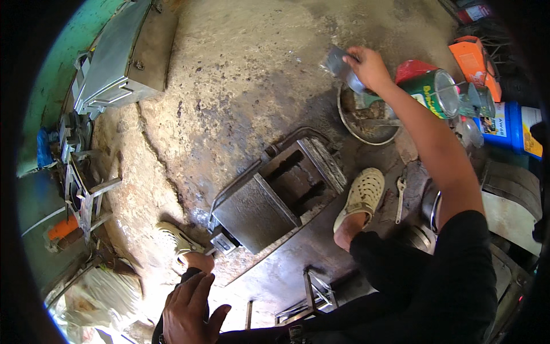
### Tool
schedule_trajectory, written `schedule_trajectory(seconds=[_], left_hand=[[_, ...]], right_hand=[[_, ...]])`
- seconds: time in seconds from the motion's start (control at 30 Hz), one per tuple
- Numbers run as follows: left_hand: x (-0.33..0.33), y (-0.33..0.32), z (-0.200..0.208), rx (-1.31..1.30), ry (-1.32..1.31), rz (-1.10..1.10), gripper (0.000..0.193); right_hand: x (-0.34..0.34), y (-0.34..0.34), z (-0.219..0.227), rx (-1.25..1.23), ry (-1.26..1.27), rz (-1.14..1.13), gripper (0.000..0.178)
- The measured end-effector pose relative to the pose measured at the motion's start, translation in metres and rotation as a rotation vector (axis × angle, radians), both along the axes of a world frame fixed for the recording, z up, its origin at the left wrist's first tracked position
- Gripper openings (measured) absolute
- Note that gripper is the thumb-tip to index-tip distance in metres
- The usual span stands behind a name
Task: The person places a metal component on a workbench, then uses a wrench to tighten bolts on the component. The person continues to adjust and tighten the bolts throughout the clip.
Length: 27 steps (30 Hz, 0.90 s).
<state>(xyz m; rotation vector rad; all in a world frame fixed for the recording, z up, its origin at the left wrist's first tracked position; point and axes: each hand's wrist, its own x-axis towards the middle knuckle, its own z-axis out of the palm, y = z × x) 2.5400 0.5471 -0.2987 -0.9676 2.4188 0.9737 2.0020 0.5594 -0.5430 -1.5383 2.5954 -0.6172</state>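
Observation:
My right hand [368, 67] reaches out to the far right, its fingers closed on a grey metal piece [339, 64], dark and flat-sided at one end and shiny and rounded at the other. It is held over the far edge of a round metal pan [348, 123], which has grimy matter and a flat strip inside. My left hand [188, 309] lies low at the left by my knee, fingers stretched out and holding nothing. Between my feet stands a greasy steel box-like frame [249, 215] with a partly covered top and an open slotted compartment [295, 175].
An open-end wrench [400, 200] lies right of my right clog [364, 192]. Beyond the pan are a green tin [435, 94], an orange box [472, 60] and a blue bucket [510, 126]. A metal cabinet [129, 51] stands far left, with metal frames [86, 189] nearer.

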Motion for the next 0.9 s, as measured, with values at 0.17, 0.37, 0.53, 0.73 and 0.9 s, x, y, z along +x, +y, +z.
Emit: schedule_trajectory(seconds=[0.17,0.37,0.53,0.73,0.9], left_hand=[[-0.003,0.017,0.016,0.004,-0.056,-0.003,0.055],[-0.019,0.022,0.011,-0.011,-0.035,-0.038,0.053],[-0.031,0.025,-0.007,0.004,-0.113,-0.107,0.052],[-0.033,0.031,-0.006,0.016,-0.101,-0.079,0.05],[-0.002,0.047,-0.017,-0.029,-0.097,-0.107,0.046]], right_hand=[[-0.022,0.09,0.061,0.32,0.091,-0.016,0.036],[-0.047,0.188,0.007,0.07,-0.396,-0.44,0.046],[-0.015,0.233,-0.03,-0.073,-0.984,-0.702,0.05],[0.038,0.169,0.035,0.304,-0.523,-0.099,0.027],[0.14,0.115,0.062,0.192,-0.405,0.554,0.024]])
